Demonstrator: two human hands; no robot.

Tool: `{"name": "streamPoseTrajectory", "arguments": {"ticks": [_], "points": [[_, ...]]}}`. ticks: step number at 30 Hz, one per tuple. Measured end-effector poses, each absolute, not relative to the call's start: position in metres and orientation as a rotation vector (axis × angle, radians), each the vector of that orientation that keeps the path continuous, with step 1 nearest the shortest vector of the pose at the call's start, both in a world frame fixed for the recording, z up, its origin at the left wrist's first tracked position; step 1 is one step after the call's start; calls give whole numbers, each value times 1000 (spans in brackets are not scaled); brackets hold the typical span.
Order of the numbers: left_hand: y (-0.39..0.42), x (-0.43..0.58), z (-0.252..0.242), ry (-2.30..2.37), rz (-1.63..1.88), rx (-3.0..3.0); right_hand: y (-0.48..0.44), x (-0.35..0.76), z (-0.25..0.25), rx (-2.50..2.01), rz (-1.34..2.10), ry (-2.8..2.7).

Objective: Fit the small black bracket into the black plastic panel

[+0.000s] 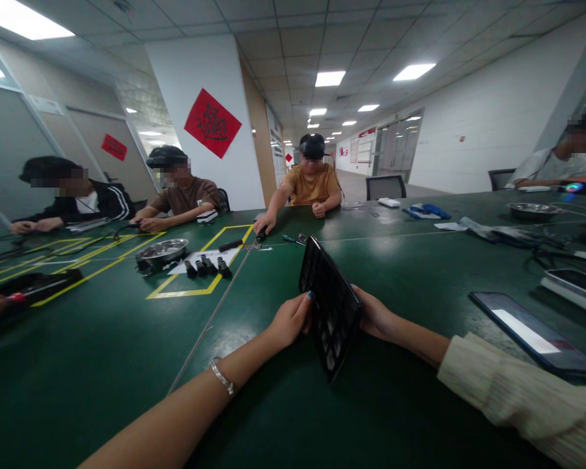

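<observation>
Between my two hands a thin black tablet-like panel (pixel 331 312) stands tilted above the green table (pixel 410 260). Faint paler patches in a grid show on its dark, glossy face; its exact kind is unclear. My left hand (pixel 289 320) grips the near left side, thumb against the face, with a bracelet (pixel 222 376) on the wrist. My right hand (pixel 377 317) holds the right side from behind, and its fingertips are hidden by the panel. A phone (pixel 527 329) with a partly white screen lies to the right of my right forearm.
Ahead on the left are several black cylindrical parts (pixel 208 266) and a metal bowl (pixel 161 251). A person (pixel 317 185) opposite reaches toward a small dark object on the table. Others sit left and right. A second bowl (pixel 532 210) and cables lie far right.
</observation>
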State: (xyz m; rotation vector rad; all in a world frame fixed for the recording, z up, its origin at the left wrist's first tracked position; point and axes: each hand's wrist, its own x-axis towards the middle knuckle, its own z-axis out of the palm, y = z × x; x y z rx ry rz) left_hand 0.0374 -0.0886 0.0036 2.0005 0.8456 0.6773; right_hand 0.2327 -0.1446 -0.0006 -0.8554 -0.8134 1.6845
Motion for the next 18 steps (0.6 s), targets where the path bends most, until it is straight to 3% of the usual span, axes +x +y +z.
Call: {"name": "streamPoseTrajectory", "arguments": {"ticks": [18], "points": [[-88,37,5,826,654,2046,-143,232,-3,-856,1674,-799]]}}
